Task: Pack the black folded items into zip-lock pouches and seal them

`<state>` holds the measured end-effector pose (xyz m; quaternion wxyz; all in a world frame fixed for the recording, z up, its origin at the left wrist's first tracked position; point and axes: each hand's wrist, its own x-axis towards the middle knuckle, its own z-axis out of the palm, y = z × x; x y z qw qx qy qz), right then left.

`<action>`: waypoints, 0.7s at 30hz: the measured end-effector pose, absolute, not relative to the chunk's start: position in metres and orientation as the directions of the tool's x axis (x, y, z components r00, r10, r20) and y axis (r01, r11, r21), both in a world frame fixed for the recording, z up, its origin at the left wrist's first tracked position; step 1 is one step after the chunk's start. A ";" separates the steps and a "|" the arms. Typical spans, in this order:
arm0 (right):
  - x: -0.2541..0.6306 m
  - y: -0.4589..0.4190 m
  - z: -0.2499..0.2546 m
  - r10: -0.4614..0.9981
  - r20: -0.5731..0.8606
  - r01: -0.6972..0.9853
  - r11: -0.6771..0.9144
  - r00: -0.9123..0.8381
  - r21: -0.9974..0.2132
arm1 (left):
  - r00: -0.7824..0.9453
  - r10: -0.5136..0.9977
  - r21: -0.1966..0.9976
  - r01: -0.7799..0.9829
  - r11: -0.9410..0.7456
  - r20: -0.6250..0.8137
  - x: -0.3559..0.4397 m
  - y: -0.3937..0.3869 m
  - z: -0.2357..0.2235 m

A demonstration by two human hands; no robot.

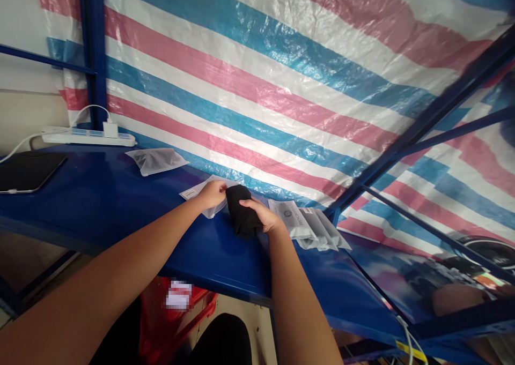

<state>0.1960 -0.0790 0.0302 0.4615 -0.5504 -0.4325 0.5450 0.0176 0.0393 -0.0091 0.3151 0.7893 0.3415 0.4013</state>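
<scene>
Two bare forearms reaching over a glossy blue metal shelf (100,199). Right hand (263,215) closed around a soft, rolled black cloth bundle (241,215) resting mid-shelf. Left hand (211,193) just beside it, fingers pinching a thin frosted plastic pouch (201,191) lying flat. Right of the bundle, overlapping grey packets (309,225), printing too small to read. Farther left, another frosted pouch (156,160), white power strip (86,136), dark tablet (26,171). Behind, crinkled woven tarp (261,75) striped pink, blue, white.
</scene>
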 end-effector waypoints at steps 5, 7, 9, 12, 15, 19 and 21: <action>0.196 -0.083 0.033 0.985 -0.169 0.145 -0.172 0.029 -0.974 | 0.415 0.833 0.876 0.150 -0.459 0.365 0.018 0.041 -0.006; 0.194 -0.083 0.036 0.990 -0.140 0.255 -0.136 0.002 -0.957 | 0.442 0.816 0.887 0.087 -0.453 0.373 0.018 0.041 -0.005; 0.191 -0.084 0.038 0.994 -0.105 0.342 -0.088 -0.031 -0.936 | 0.492 0.764 0.867 0.037 -0.497 0.417 0.018 0.040 -0.003; 0.188 -0.085 0.041 0.996 -0.078 0.394 -0.054 -0.045 -0.917 | 0.546 0.680 0.814 -0.007 -0.580 0.490 0.018 0.036 0.003; 0.188 -0.084 0.039 0.995 -0.090 0.383 -0.070 -0.034 -0.921 | 0.560 0.622 0.767 -0.038 -0.641 0.547 0.018 0.026 0.011; 0.190 -0.078 0.032 0.994 -0.091 0.301 -0.104 0.056 -0.948 | 0.653 0.539 0.681 0.050 -0.731 0.531 0.020 0.012 0.015; 0.191 -0.075 0.029 0.988 -0.115 0.240 -0.137 0.103 -0.961 | 0.661 0.559 0.617 0.180 -0.766 0.502 0.019 0.009 0.012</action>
